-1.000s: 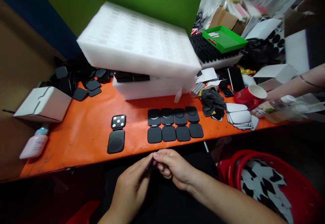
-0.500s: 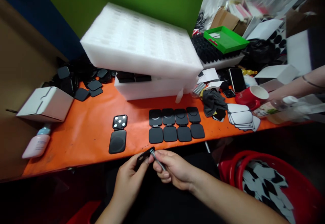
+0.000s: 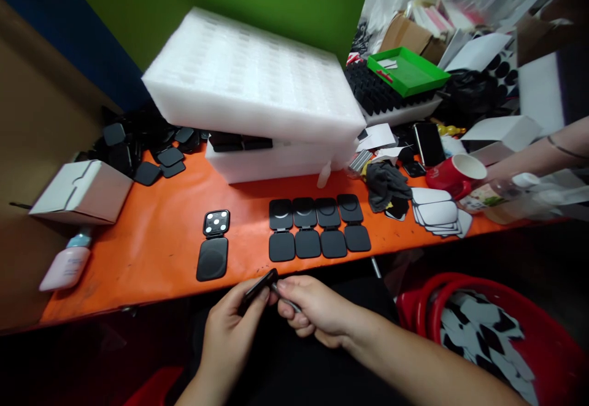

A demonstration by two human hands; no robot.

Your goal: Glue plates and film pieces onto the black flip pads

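My left hand pinches a thin black plate with rounded corners, seen nearly edge-on at the table's front edge. In the fingers of my right hand is a slim grey metal rod, which looks like a bolt. Its far end meets the edge of the plate; whether it presses there is hidden. Just beyond, an unfolded black hinged pad lies with several white dots on its upper half. To its right stands a row of several unfolded black hinged pads, each two squares joined.
White foam blocks are stacked behind. A white box and pink bottle stand left. On the right are a grey glove, white cards, a red mug and another person's arm. Red buckets sit below.
The black plate has tilted so that its face no longer shows, only its edge. My right hand has turned slightly, and less of the metal rod is visible.
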